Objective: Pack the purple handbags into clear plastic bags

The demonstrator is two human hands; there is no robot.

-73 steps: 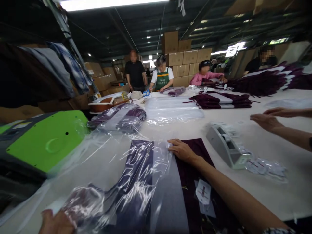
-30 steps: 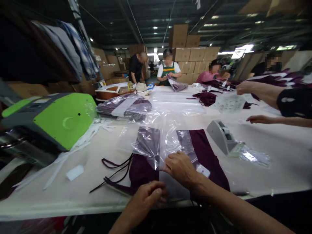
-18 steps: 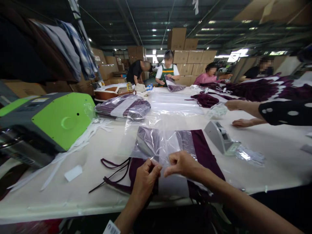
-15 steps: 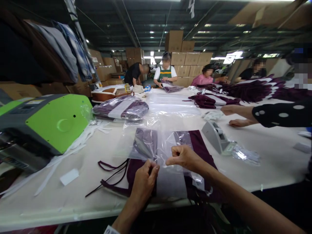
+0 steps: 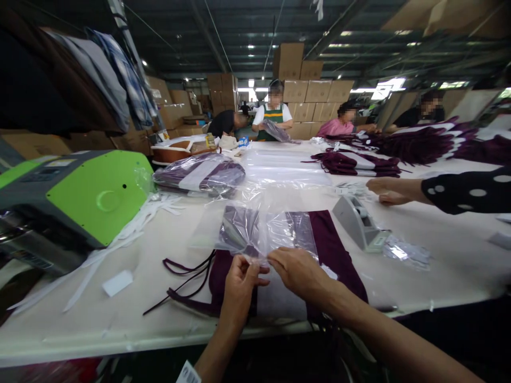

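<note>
A folded maroon garment [image 5: 333,250] with a white paper band [image 5: 279,298] lies at the table's near edge, its thin ties trailing left. Over its far part rests a clear plastic bag [image 5: 243,226]. My left hand [image 5: 240,279] pinches the bag's near edge around the middle. Close beside it, my right hand [image 5: 297,271] has its fingers bent down and pressed together on the same edge. A small white tag [image 5: 329,271] shows on the garment, right of my right hand.
At left stands a green and grey machine [image 5: 99,197] with white strips beside it. A grey tape dispenser [image 5: 359,226] is at right, near a co-worker's hand [image 5: 385,189]. Bagged garments [image 5: 199,173], flat plastic bags [image 5: 283,165] and maroon stacks [image 5: 359,162] lie farther back.
My right hand has come down and closed on the bag's edge beside my left hand. The bag's right part lies flatter. The co-worker's hands at right have drawn together.
</note>
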